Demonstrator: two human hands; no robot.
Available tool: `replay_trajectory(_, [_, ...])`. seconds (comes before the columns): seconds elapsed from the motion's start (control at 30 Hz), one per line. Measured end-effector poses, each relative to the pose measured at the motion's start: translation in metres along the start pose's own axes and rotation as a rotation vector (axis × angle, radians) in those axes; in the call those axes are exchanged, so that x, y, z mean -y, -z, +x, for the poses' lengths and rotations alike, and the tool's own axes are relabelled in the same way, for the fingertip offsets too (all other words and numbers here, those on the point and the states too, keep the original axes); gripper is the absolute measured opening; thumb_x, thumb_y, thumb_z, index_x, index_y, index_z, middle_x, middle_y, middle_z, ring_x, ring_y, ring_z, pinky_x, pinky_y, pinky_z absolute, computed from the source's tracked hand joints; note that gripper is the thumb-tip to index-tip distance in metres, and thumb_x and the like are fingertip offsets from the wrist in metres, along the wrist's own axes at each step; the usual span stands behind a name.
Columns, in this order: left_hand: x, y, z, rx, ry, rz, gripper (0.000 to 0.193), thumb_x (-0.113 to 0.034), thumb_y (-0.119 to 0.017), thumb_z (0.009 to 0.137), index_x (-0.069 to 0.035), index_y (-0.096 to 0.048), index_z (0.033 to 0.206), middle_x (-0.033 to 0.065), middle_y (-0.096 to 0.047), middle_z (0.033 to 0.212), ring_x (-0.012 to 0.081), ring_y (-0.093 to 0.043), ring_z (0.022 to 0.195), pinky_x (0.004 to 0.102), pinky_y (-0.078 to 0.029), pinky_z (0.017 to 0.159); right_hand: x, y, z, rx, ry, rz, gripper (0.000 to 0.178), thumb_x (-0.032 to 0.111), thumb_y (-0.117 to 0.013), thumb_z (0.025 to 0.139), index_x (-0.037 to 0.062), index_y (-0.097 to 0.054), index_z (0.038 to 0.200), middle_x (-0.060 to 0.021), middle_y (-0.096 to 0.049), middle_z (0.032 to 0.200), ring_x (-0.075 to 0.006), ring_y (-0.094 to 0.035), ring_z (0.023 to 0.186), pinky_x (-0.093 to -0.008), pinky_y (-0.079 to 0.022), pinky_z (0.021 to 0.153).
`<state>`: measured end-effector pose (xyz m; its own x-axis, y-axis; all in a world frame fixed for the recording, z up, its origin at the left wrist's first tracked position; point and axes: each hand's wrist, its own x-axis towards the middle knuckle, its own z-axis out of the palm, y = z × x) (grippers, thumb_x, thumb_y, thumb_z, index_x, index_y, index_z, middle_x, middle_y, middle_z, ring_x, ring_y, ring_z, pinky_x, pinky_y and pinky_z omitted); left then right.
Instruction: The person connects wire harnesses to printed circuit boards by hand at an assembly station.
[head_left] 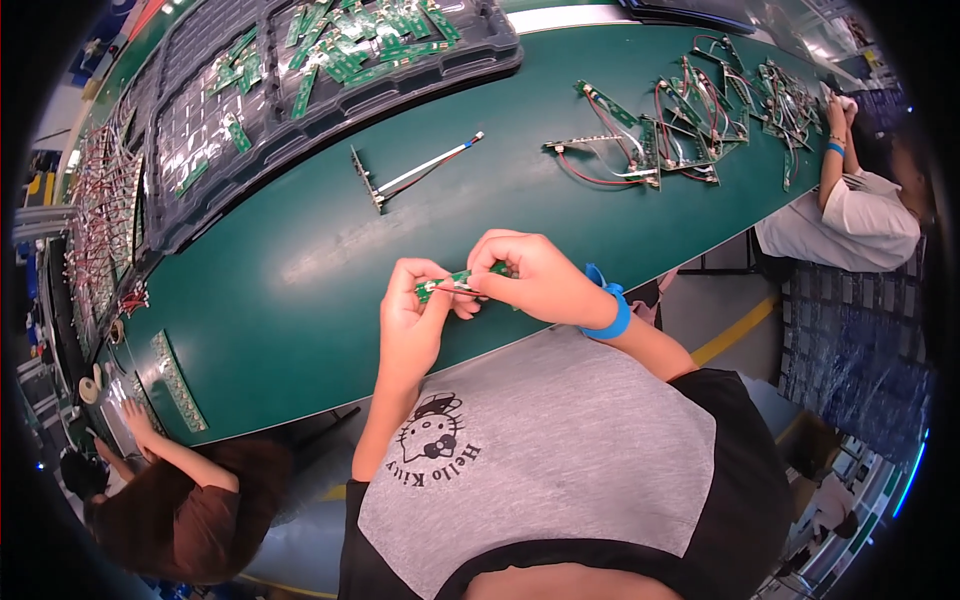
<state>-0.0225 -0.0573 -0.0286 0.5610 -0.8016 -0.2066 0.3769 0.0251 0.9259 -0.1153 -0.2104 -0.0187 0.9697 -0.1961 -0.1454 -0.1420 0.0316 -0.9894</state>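
Between my two hands, close in front of me over the table's near edge, is a small green circuit board. My left hand pinches its left end. With finger and thumb, my right hand grips the board's right part, where a white connector and a short red wire show; the fingers hide the rest. A blue band circles my right wrist. Beyond my hands a single board stands on edge on the table, its white, red and black wires reaching right to a plug.
A black tray of loose green boards lies at the back left. Wired boards are heaped at the back right, and bundled wires hang at the far left. A light strip of boards lies near the left edge. Co-workers sit on both sides.
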Motion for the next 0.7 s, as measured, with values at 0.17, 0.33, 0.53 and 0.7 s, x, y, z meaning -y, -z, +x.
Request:
replay_trajectory(0.17, [-0.012,-0.002,0.001,0.003,-0.006,-0.034,0.043,0.001,-0.05,0.084,-0.004,-0.026,0.12,0.0146,-0.057,0.092,0.0173,-0.06,0.074,0.0243,-0.047,0.065,0.016,0.013,0.003,-0.018,-0.133,0.208,0.006,0.004,-0.056,0.082,-0.0011,-0.055,0.08,-0.0055,-0.054,0.085,-0.0094,-0.055,0.061,-0.0191,-0.045,0.054])
replay_trajectory(0.33, [-0.02,0.027,0.004,0.061,0.007,0.046,0.042,-0.003,-0.052,0.084,-0.001,-0.032,0.12,0.0133,-0.058,0.094,0.0154,-0.058,0.074,0.0238,-0.046,0.065,0.057,0.088,0.003,-0.633,0.037,-0.17,0.011,0.015,-0.06,0.081,0.0037,-0.06,0.081,0.0009,-0.056,0.064,-0.0041,-0.049,0.047,-0.0173,-0.038,0.042])
replay_trajectory(0.53, [-0.057,0.088,0.026,-0.165,-0.136,0.264,0.023,-0.008,-0.047,0.087,0.0,-0.044,0.109,0.0122,-0.06,0.085,0.0142,-0.058,0.067,0.023,-0.045,0.059,0.059,0.194,0.01,-1.066,0.09,-0.521,0.024,0.021,-0.058,0.08,-0.002,-0.06,0.086,-0.0046,-0.058,0.071,-0.0099,-0.052,0.059,-0.0242,-0.042,0.057])
replay_trajectory(0.7, [-0.107,0.166,0.066,-0.618,-0.36,0.659,0.015,-0.008,-0.05,0.084,-0.002,-0.053,0.097,0.0046,-0.06,0.078,0.0087,-0.054,0.063,0.0224,-0.042,0.053,0.047,0.194,0.029,-1.031,0.146,-0.931,0.022,0.018,-0.058,0.078,0.001,-0.06,0.092,-0.013,-0.06,0.094,-0.0247,-0.057,0.084,-0.0337,-0.044,0.074])
